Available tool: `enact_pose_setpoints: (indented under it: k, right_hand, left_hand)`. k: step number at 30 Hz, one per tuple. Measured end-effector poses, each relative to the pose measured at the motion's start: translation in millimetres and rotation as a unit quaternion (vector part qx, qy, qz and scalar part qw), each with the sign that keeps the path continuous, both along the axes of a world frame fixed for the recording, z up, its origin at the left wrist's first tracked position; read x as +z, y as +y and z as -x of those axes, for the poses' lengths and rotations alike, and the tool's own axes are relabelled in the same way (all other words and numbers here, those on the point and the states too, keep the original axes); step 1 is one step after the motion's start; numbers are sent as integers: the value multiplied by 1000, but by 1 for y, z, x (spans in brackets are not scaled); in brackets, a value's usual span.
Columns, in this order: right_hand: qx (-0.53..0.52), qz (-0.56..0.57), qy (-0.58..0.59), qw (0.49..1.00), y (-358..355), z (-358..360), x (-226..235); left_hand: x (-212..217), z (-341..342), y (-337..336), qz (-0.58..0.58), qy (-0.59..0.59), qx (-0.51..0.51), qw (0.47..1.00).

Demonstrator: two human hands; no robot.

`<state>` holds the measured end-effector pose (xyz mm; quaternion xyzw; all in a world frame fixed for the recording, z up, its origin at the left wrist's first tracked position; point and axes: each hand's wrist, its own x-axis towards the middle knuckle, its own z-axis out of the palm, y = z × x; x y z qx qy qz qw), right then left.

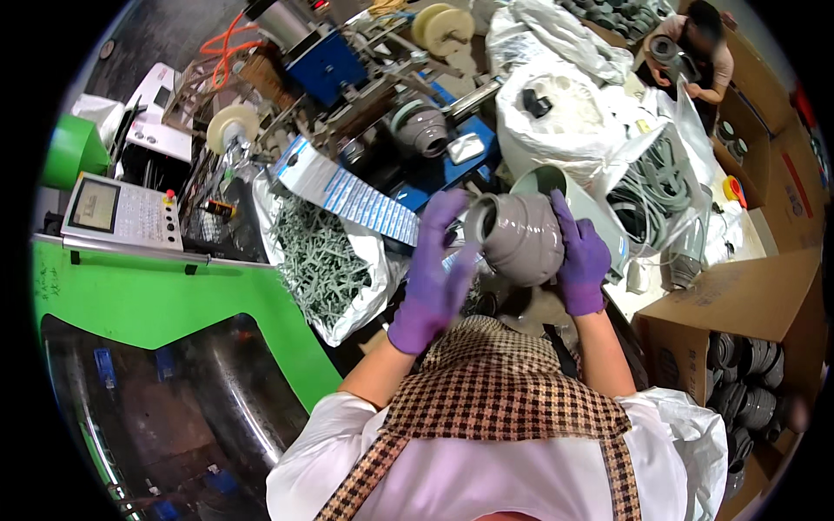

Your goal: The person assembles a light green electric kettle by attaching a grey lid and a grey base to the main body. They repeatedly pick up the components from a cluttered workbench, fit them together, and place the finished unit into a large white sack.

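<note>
A grey plastic pipe fitting (526, 243) with a round open mouth is held up in front of my chest, its mouth tilted up and to the left. My right hand (580, 256), in a purple glove, grips its right side. On the other side, my left hand (439, 265) in a matching glove has its fingers apart, partly smeared by motion; it is beside the mouth and holds nothing I can see. Behind the fitting stands a pale grey-green container (599, 213). A similar grey fitting (420, 128) sits on the machine beyond my hands.
An open white sack (369, 291) of grey plastic scraps stands left, under a blue-and-white printed strip (347, 195). A control panel (117, 213) adjoins the green machine (269, 300). Cardboard boxes (678, 343) with grey fittings line the right. A co-worker (695, 56) handles a fitting at upper right.
</note>
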<state>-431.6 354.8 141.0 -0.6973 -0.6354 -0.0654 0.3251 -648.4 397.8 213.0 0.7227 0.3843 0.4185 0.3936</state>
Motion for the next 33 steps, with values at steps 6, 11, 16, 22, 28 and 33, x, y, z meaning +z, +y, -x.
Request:
enact_pose_setpoints:
  k: [6,11,16,22,28,33]
  right_hand:
    - [54,21,-21,998,77,87,30]
    - [147,149,426,880,100,77,119]
    - [171,254,579,756,89,49,130]
    - [175,254,618,723,100,38,111]
    - [197,247,516,796,96,3,118]
    - [267,202,384,861,94,-28,103]
  left_hand:
    - [-44,40,75,-52,90,243,964]
    - [17,145,139,-42,-147,257,954]
    - [98,159,192,-413,158,140,886]
    - [95,55,191,-110,-8,33,993]
    - [101,20,184,-107,102,-69,987]
    - [103,-1,180,-86,51,-119,988]
